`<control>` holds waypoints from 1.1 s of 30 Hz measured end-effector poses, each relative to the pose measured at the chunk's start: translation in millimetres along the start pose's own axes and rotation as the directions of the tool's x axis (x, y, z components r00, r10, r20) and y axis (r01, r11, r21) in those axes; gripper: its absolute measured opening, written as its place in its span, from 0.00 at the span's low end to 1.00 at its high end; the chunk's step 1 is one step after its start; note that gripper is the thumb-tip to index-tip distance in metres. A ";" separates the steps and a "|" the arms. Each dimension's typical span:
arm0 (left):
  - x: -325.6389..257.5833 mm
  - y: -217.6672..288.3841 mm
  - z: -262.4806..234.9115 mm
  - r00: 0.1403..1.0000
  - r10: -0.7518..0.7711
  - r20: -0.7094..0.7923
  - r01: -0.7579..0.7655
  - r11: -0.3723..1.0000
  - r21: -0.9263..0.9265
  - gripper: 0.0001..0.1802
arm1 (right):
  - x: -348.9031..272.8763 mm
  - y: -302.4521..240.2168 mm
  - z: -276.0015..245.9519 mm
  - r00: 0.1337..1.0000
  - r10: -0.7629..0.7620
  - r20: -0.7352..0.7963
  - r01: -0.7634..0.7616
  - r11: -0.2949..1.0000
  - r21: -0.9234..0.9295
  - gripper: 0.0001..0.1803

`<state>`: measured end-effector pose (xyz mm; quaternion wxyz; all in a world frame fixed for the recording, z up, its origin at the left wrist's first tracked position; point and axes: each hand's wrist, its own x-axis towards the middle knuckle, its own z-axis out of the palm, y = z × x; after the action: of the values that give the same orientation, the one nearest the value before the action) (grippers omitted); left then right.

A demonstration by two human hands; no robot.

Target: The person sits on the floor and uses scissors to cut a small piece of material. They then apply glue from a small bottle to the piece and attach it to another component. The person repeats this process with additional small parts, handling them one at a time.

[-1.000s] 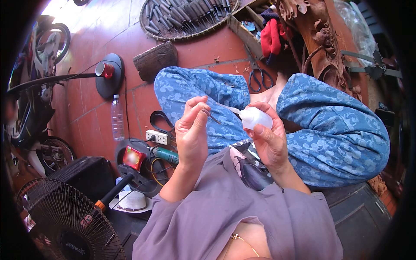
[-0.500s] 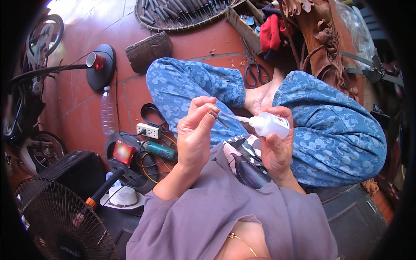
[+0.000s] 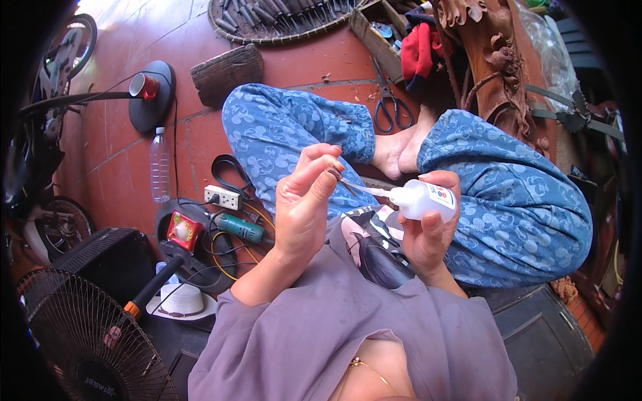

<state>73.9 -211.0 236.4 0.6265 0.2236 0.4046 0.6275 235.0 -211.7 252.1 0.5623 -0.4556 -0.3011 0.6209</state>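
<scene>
My right hand (image 3: 435,234) is wrapped round a small white plastic squeeze bottle (image 3: 424,200), tipped on its side. Its long thin nozzle (image 3: 364,188) points left, toward the fingertips of my left hand (image 3: 307,200). Between that thumb and forefinger I pinch a small brown piece (image 3: 347,186), thin and dark, whose kind is too small to make out. The nozzle tip lies at or very close to this piece; whether they touch cannot be told. Both hands are raised above my lap, over blue patterned trousers (image 3: 287,127).
Black-handled scissors (image 3: 393,113) lie beyond my feet, near a carved wooden piece (image 3: 501,60). A round basket of tools (image 3: 281,33) and a wood block (image 3: 227,75) are farther off. Leftward are a plastic bottle (image 3: 160,167), power strip (image 3: 223,197), green power tool (image 3: 239,227) and fan (image 3: 93,341).
The squeeze bottle has shifted slightly right and turned a little in my right hand. My left hand keeps its pinch, almost still. The whole view has moved slightly.
</scene>
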 end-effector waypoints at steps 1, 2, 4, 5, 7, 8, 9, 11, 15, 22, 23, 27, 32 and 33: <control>-0.3 -0.1 -0.1 1.000 -0.002 -0.002 0.002 1.000 -0.007 0.08 | -0.1 -0.6 1.8 0.999 -0.036 -0.038 0.034 0.998 -0.050 0.41; -0.4 -0.2 -0.4 1.000 -0.006 -0.002 0.006 1.000 -0.009 0.08 | -0.4 0.5 0.3 0.997 -0.068 -0.043 0.064 0.995 -0.081 0.41; -0.6 -0.7 -0.9 1.000 -0.016 -0.002 0.016 1.000 -0.013 0.08 | -1.4 2.9 -5.3 0.990 -0.132 -0.050 0.124 0.982 -0.146 0.40; -0.6 -0.8 -0.6 1.000 -0.020 0.004 0.020 1.000 -0.017 0.08 | -2.2 2.0 -7.1 0.989 -0.146 -0.036 0.137 0.973 -0.186 0.40; -0.9 -0.8 0.5 1.000 -0.025 0.014 0.026 0.999 -0.024 0.08 | -4.0 0.5 -9.9 0.985 -0.172 -0.005 0.164 0.950 -0.264 0.40; -1.3 -1.2 0.7 0.999 -0.030 0.016 0.031 0.999 -0.025 0.08 | -3.9 0.0 -8.6 0.980 -0.201 -0.008 0.190 0.937 -0.293 0.40; -1.7 -1.7 0.9 0.999 -0.036 0.018 0.036 0.999 -0.026 0.08 | -3.5 -1.0 -5.7 0.973 -0.230 -0.010 0.215 0.922 -0.322 0.40; -1.7 -2.3 0.6 0.998 -0.047 0.032 0.048 0.999 -0.018 0.08 | -3.7 -2.8 -3.2 0.963 -0.268 -0.008 0.246 0.895 -0.371 0.39; -2.4 -2.8 1.0 0.998 -0.051 0.043 0.051 0.999 0.008 0.09 | -5.7 -6.3 -1.7 0.954 -0.298 0.019 0.274 0.848 -0.454 0.38; -2.5 -4.1 2.7 0.999 -0.040 0.036 0.039 0.999 0.016 0.08 | -3.4 -5.0 -11.4 0.914 -0.390 0.109 0.398 0.814 -0.423 0.35; -2.2 -4.1 3.0 0.998 -0.039 0.039 0.038 0.999 0.019 0.08 | -3.5 -5.3 -11.8 0.915 -0.387 0.112 0.396 0.811 -0.431 0.35; -2.0 -3.9 3.5 0.999 -0.033 0.042 0.032 0.999 0.035 0.08 | -3.6 -7.0 -11.9 0.914 -0.387 0.124 0.399 0.799 -0.450 0.35; -0.9 -4.7 1.8 0.999 -0.021 0.046 0.018 0.997 0.078 0.07 | -2.1 -13.7 -15.5 0.876 -0.418 0.243 0.478 0.676 -0.561 0.35; -0.7 -5.1 1.2 0.999 -0.020 0.044 0.016 0.996 0.087 0.07 | -1.6 -16.2 -16.0 0.862 -0.423 0.278 0.501 0.637 -0.586 0.35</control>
<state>78.0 -212.0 233.3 0.6307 0.2611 0.4193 0.5986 256.3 -212.5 260.4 0.4938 -0.4903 -0.6325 0.3402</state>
